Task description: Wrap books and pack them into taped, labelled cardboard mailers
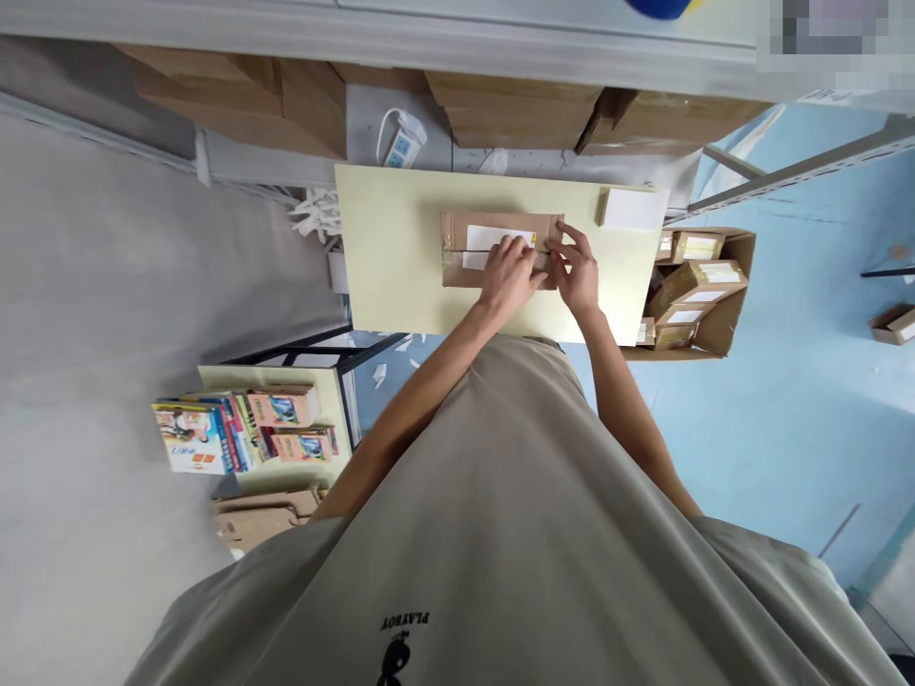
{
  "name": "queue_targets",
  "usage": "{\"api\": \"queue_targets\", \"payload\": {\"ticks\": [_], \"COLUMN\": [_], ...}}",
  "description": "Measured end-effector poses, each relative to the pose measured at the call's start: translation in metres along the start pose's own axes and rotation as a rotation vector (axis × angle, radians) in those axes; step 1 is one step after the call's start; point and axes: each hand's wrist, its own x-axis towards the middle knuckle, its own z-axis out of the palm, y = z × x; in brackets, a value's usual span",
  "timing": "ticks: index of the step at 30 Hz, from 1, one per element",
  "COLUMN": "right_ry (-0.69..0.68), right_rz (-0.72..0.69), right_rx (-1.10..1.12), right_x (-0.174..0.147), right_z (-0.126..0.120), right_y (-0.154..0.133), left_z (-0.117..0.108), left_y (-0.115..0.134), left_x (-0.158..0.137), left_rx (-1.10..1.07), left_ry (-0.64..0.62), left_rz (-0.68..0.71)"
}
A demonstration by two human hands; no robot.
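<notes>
A flat brown cardboard box (453, 229) lies on the pale yellow tabletop (393, 305). A white label (486, 234) with a small yellow mark runs across its top, and a dark seam crosses the middle. My left hand (509, 272) rests on top of the box over the label, fingers bent and thumb held apart toward the right. At the box's right end, my right hand (578, 274) has its fingers and thumb on the edge, gripping it by the corner. The underside of the fingers is hidden in both hands.
A white block-like stack (635, 210) sits at the table's back right. Beyond the right edge stands an open carton (736, 286) of small labelled boxes. Behind are large cartons (515, 110) and a power strip (402, 148). Books (193, 438) stand on a low stand at left.
</notes>
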Motion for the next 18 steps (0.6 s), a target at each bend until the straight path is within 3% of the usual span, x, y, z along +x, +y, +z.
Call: {"api": "queue_targets", "payload": {"ticks": [7, 14, 18], "right_ry": [-0.044, -0.068, -0.037], "right_rz": [0.05, 0.081, 0.096], "right_rx": [-0.042, -0.049, -0.032], "right_x": [-0.001, -0.002, -0.001], "right_z": [-0.003, -0.003, 0.009], "right_y": [-0.013, -0.016, -0.009], "left_z": [0.025, 0.019, 0.013], "left_y": [0.001, 0.004, 0.007], "left_x": [0.012, 0.006, -0.007], "left_rx": [-0.129, -0.212, -0.299], "left_ry": [0.095, 0.106, 0.197], "left_rz": [-0.164, -0.261, -0.273]}}
